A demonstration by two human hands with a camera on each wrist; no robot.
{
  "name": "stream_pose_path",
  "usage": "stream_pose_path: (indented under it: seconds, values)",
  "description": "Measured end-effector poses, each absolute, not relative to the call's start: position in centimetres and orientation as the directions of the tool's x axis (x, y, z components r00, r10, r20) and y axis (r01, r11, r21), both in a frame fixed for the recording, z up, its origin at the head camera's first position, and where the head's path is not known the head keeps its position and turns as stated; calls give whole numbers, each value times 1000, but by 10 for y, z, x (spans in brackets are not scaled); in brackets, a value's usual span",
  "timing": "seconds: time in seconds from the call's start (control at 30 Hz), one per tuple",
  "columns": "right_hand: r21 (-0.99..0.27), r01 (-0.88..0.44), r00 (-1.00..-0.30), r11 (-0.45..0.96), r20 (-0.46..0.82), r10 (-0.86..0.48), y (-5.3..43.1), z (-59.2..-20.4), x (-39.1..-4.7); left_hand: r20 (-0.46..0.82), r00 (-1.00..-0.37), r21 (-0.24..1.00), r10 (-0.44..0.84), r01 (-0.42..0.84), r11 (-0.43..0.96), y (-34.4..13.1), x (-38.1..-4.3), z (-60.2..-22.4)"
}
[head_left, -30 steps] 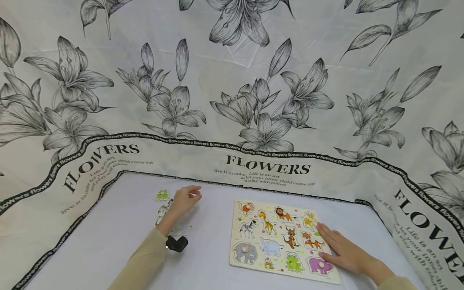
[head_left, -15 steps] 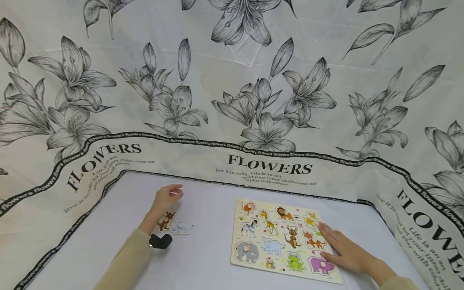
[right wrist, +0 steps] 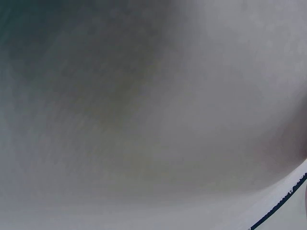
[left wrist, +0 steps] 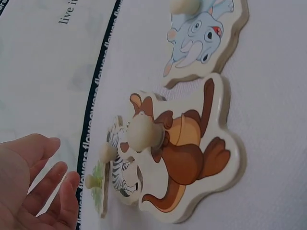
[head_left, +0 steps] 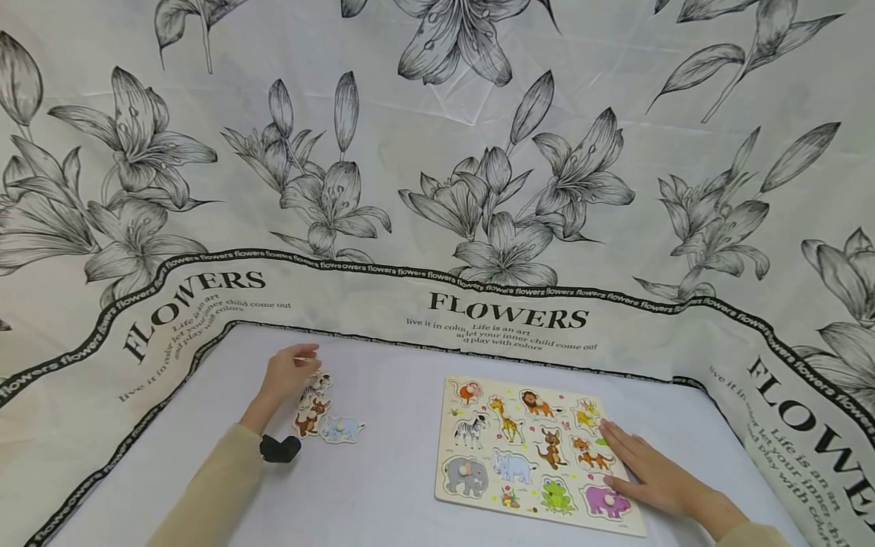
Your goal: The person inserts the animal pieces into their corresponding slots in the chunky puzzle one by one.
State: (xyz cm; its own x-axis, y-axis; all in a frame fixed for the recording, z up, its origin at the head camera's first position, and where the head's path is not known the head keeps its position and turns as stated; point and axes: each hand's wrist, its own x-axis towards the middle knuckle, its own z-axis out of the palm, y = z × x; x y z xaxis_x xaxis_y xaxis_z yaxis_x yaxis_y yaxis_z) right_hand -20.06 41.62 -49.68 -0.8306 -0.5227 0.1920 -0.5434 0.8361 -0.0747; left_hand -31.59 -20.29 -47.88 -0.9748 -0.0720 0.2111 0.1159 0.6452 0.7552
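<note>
My left hand (head_left: 290, 376) hovers at the left of the table with loosely bent fingers and nothing in them. In the left wrist view its fingertips come right up to the knob of a frog puzzle piece (left wrist: 97, 196), which the hand hides in the head view. Beside it lie the zebra piece (head_left: 317, 384), the kangaroo piece (head_left: 312, 418) and the blue rhino piece (head_left: 344, 430), each with a knob. My right hand (head_left: 645, 471) rests with straight fingers on the right edge of the wooden animal puzzle board (head_left: 446, 444).
Knobbed pieces such as the grey elephant (head_left: 466, 477) and purple hippo (head_left: 607, 501) sit in the board. A white cloth (head_left: 383, 486) covers the table, backed by a flower-printed curtain (head_left: 369, 296). The right wrist view is mostly blurred grey.
My left hand has moved left over the loose pieces, uncovering the zebra, kangaroo and rhino and covering the frog. My right hand stays on the board.
</note>
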Motion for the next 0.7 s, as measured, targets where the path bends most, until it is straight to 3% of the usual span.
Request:
stream_pose_path:
  seconds: [0.7]
  values:
    - [-154,-502,-865,851,114,-489,417,-495,-200,133,-983,738,-130,11,675,-222,-338,-504]
